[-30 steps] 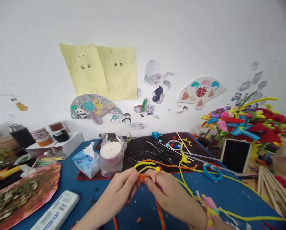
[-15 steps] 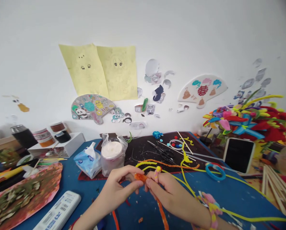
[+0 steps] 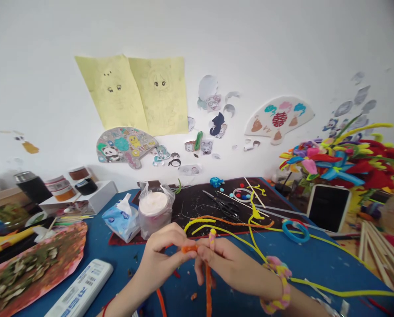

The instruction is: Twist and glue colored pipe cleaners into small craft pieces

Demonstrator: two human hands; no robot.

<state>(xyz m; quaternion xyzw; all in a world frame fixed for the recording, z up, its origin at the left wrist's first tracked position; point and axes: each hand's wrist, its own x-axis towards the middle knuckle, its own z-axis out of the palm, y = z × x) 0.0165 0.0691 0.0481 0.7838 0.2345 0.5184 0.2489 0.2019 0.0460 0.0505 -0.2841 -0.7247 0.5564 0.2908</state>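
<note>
Between my two hands is an orange pipe cleaner [image 3: 209, 290], its upper part bunched into a short thick roll and its long tail hanging down below my right hand. My left hand [image 3: 165, 252] pinches the left end of the roll with thumb and forefinger. Close against it, my right hand [image 3: 221, 259] grips the other end with bent fingers; a pink and yellow ring [image 3: 212, 237] is on one finger. Around the right wrist sits a pink and yellow twisted bracelet [image 3: 283, 293]. Yellow pipe cleaners [image 3: 228, 233] lie just behind my hands.
Black scissors [image 3: 226, 207] rest on a dark mat. Left of my hands stand a bagged tub [image 3: 154, 209], a tissue pack [image 3: 120, 218] and a white box [image 3: 81, 290]. Rightward are a blue ring [image 3: 295, 232], a phone [image 3: 329, 207] and colourful pipe-cleaner flowers [image 3: 339, 165].
The orange tail has swung to hang straighter down. My right wrist has turned, showing more of the bracelet, and both hands have shifted slightly left, still pinching the roll.
</note>
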